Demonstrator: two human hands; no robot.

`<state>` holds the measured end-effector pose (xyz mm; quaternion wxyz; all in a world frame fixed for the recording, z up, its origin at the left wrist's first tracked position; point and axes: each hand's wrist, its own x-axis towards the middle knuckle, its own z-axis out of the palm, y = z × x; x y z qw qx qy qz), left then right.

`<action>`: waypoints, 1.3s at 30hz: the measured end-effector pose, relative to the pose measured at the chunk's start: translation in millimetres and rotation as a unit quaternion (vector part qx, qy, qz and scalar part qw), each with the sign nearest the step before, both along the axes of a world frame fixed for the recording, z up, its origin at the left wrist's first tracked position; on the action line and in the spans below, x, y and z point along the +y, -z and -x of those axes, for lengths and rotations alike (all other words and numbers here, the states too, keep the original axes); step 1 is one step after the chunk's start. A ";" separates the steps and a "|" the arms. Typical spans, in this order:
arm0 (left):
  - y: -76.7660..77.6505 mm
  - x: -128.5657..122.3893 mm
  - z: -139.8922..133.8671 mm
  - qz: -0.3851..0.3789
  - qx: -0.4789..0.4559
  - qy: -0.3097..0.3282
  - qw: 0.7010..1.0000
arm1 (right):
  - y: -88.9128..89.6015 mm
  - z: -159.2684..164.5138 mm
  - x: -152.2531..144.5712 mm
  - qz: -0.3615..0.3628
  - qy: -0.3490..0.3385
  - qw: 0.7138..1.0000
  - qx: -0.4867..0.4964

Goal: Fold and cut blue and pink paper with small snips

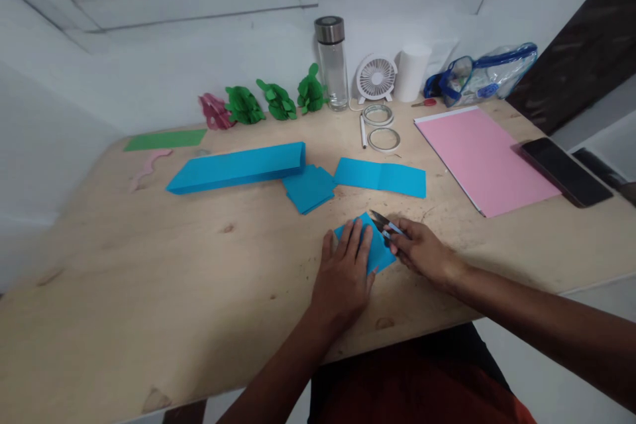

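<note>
Left hand (346, 265) lies flat, fingers slightly parted, pressing the small blue paper (381, 255) onto the table (223, 305). Right hand (422, 252) curls closed round the scissors (395, 230), blades a touch apart, aimed at ten o'clock, right beside the paper's two-o'clock edge; contact, can't tell! From the right hand, that paper sits at nine, long axis ten-to-four, left hand nearer, right on top. Containers, from the paper: capped glass bottle (332, 73) just short of twelve, contents unclear; clear pouch (504, 76) past one, things inside hard to make out.
</note>
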<state>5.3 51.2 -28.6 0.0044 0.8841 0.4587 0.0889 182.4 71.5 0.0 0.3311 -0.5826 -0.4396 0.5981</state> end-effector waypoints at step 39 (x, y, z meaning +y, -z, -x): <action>-36.3 -5.1 6.2 0.172 -0.617 -0.288 0.712 | 1.7 -91.6 -44.9 -0.416 -0.004 0.735 -0.535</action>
